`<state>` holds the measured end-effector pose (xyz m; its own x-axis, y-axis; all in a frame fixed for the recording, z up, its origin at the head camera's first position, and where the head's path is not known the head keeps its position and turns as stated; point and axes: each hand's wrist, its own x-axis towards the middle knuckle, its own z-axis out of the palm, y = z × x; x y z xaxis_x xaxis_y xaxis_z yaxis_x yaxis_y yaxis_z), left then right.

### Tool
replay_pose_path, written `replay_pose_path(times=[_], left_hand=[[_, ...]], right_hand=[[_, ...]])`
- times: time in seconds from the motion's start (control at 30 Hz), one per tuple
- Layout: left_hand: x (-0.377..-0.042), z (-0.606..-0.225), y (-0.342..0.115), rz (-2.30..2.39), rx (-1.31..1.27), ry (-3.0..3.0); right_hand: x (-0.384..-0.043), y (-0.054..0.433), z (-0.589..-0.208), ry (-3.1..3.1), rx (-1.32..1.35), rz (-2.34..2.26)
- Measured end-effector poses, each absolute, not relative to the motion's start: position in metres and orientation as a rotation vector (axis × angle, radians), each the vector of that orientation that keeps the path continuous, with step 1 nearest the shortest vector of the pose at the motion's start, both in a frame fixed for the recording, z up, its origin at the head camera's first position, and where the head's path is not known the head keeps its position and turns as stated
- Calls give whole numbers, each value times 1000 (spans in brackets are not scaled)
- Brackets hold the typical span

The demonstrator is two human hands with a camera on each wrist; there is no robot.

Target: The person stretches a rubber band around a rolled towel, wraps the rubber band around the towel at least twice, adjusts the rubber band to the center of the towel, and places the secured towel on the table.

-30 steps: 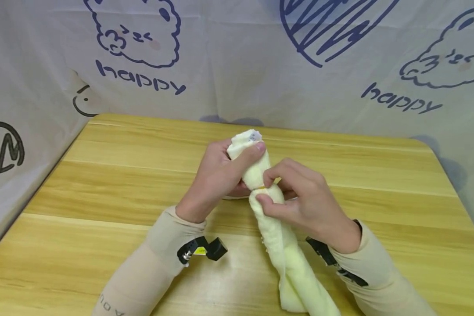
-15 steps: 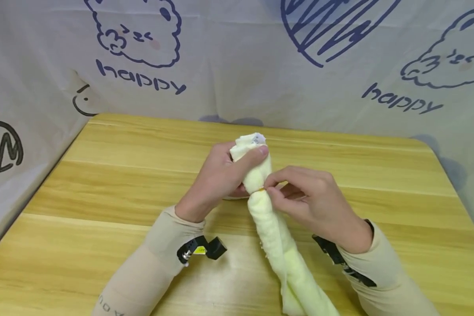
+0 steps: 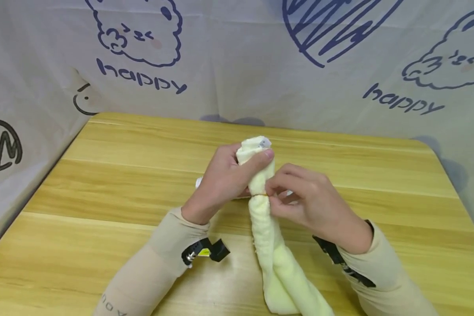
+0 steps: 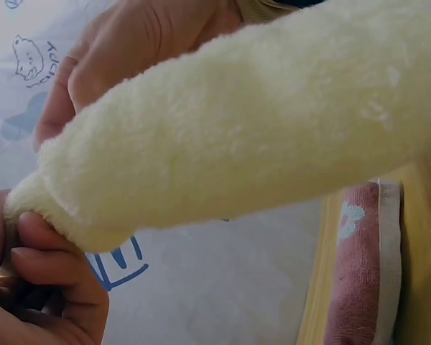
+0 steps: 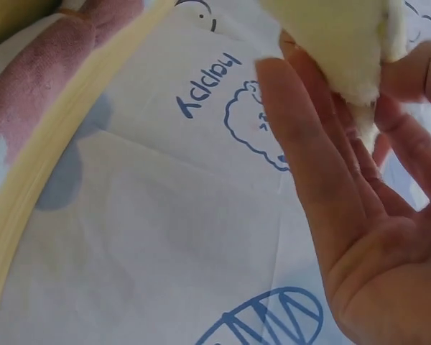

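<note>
A pale yellow towel [image 3: 262, 224] is rolled into a long shape and drawn in to a narrow neck, where a thin orange rubber band [image 3: 265, 194] circles it. My left hand [image 3: 227, 182] grips the short upper end, thumb across its front. At the right side of the neck, my right hand [image 3: 316, 197] pinches the band between thumb and forefinger. The towel's lower length hangs toward me and spreads at the bottom. In the left wrist view, the same towel [image 4: 223, 136] stretches across the picture as a thick roll.
A rolled pink towel [image 4: 352, 287] with a white edge lies on the wooden table [image 3: 122, 184], mostly hidden behind my hands in the head view. A white cloth [image 3: 237, 87] with blue drawings hangs behind the table's far edge.
My right thumb and forefinger have left the towel's front and closed together at the band's right side. The towel's upper end and my left hand have shifted slightly right and toward me.
</note>
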<state>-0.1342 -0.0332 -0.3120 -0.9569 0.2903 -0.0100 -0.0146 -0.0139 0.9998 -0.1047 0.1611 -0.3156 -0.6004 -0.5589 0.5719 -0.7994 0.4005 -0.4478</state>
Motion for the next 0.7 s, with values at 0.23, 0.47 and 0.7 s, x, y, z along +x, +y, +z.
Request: replay_pose_path(times=[0.23,0.47,0.7], left_hand=[[-135,-313,-32,2085,241,2052],[-139,-316,-35,2133,230,2117],[-147,-322,-36,2153,202,2236]], right_hand=[[-105,165,-314,-2412,1200,1085],[-100,161,-315,-2549,1123,1145],[-98,154,-319,-2567,1072,1064]])
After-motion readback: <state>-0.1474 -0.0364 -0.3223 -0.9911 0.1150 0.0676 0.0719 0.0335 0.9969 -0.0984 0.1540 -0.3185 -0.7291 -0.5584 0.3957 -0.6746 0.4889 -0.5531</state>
